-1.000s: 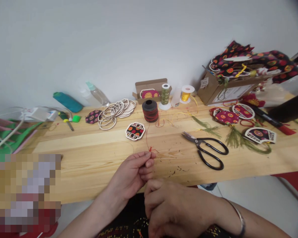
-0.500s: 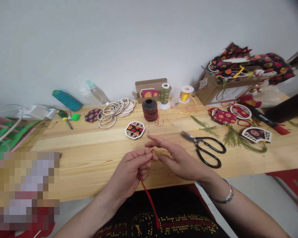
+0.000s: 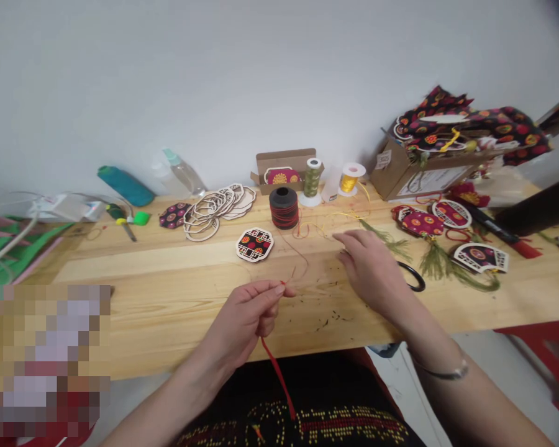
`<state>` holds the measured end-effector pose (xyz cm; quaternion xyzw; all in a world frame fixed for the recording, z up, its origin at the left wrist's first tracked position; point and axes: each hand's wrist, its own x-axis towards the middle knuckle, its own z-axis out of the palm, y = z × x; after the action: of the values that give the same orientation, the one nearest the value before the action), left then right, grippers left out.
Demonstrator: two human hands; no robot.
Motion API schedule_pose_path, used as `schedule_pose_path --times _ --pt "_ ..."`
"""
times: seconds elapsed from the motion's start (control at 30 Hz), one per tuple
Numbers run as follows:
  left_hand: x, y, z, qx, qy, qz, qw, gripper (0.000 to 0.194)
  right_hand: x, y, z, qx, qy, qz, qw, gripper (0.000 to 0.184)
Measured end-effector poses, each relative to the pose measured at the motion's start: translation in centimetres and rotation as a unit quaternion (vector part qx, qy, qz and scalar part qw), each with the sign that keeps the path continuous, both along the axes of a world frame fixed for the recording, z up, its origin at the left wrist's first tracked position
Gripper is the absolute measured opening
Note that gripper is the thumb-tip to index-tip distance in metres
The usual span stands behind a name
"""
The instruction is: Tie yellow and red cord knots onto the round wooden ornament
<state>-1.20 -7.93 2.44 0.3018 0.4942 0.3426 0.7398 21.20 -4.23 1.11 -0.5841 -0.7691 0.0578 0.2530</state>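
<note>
My left hand (image 3: 251, 313) is closed, thumb and forefinger pinching a red cord (image 3: 277, 369) whose wider lower end hangs before my dark clothing. A knot-like bit of red and a fine thread stick out at the fingertips. My right hand (image 3: 370, 270), fingers loosely bent and thumb apart, hovers over or touches the black-handled scissors (image 3: 418, 279); it covers most of them, and no grip shows. Beyond my left hand lies an octagonal ornament (image 3: 255, 245) with a pale rim and patterned fabric. A spool of dark red thread (image 3: 284, 211) stands behind it, its loose thread trailing forward.
Pale wooden frames (image 3: 214, 211) lie at the back left, near a teal thread cone (image 3: 125, 186). Green (image 3: 312, 180) and yellow (image 3: 351, 180) spools stand by the wall. To the right are finished-looking ornaments (image 3: 479, 256), a green tassel (image 3: 435, 257) and a cardboard box (image 3: 400, 171) of fabric.
My right hand has moved away from the left, rightward onto the area of the scissors, now mostly covering them. My left hand keeps its pinch on the red cord.
</note>
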Motion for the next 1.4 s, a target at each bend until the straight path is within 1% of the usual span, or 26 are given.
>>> schedule_pose_path --times 0.07,0.1,0.17,0.27,0.37,0.47,0.57,0.63,0.7,0.77,0.83,0.87,0.93,1.0,1.07,1.2,1.3,1.4 --pt "-0.1 0.1 -0.2 0.001 -0.006 0.011 1.0 0.022 1.9 -1.3 -0.3 -0.035 -0.084 -0.016 0.996 0.025" --pt "-0.1 0.1 -0.3 0.003 -0.009 0.016 1.0 0.022 2.8 -2.0 -0.5 -0.046 -0.116 -0.022 0.992 0.026" --pt "-0.2 0.2 -0.5 0.004 -0.012 0.024 1.0 0.023 4.4 -3.2 -1.0 -0.058 -0.159 -0.024 0.985 0.024" --pt "0.0 0.3 -0.7 0.001 -0.01 0.031 0.999 0.023 5.6 -4.5 -1.8 -0.057 -0.171 -0.02 0.983 0.03" --pt "0.1 0.3 -0.7 0.0 -0.003 0.036 0.999 0.025 6.0 -4.9 -2.3 -0.051 -0.177 -0.043 0.982 0.036" --pt "0.1 0.3 -0.7 0.0 0.007 0.044 0.999 0.025 6.5 -4.9 -2.5 -0.065 -0.201 -0.068 0.975 0.041" --pt "0.1 0.2 -0.7 0.001 0.011 0.054 0.998 0.024 6.9 -4.7 -2.3 -0.092 -0.21 -0.076 0.97 0.04" --pt "0.0 0.1 -0.7 0.002 0.008 0.053 0.999 0.024 6.9 -4.6 -1.9 -0.114 -0.193 -0.079 0.971 0.038" --pt "0.0 0.1 -0.8 0.001 0.005 0.053 0.999 0.024 6.6 -4.6 -1.2 -0.144 -0.152 -0.079 0.975 0.036" --pt "0.1 0.1 -0.9 0.0 0.003 0.052 0.999 0.024 5.9 -4.7 -0.4 -0.177 -0.076 -0.068 0.979 0.033" --pt "0.2 0.0 -0.9 0.002 0.004 0.051 0.999 0.024 4.9 -5.1 0.5 -0.227 0.038 -0.03 0.973 0.027" --pt "0.3 0.0 -0.9 0.004 0.004 0.05 0.999 0.024 4.3 -5.3 0.9 -0.261 0.104 -0.001 0.96 0.025" --pt "0.4 0.0 -0.8 0.007 0.007 0.049 0.999 0.023 3.1 -5.6 1.6 -0.325 0.219 0.071 0.917 0.025" --pt "0.5 -0.1 -0.6 0.01 0.009 0.046 0.999 0.023 2.2 -5.9 2.0 -0.367 0.273 0.128 0.88 0.027" --pt "0.6 -0.2 -0.3 0.013 0.013 0.044 0.999 0.023 1.6 -5.9 2.1 -0.4 0.271 0.158 0.861 0.025" --pt "0.4 -0.3 -0.1 0.031 0.024 0.044 0.998 0.022 1.2 -5.8 1.9 -0.458 0.235 0.173 0.84 0.023" --pt "0.4 -0.5 -0.2 0.04 0.035 0.036 0.998 0.022 0.8 -5.7 1.7 -0.469 0.228 0.169 0.836 0.024" --pt "0.6 -0.6 -0.2 0.044 0.041 0.015 0.998 0.022 0.3 -5.6 1.8 -0.465 0.225 0.159 0.841 0.026"
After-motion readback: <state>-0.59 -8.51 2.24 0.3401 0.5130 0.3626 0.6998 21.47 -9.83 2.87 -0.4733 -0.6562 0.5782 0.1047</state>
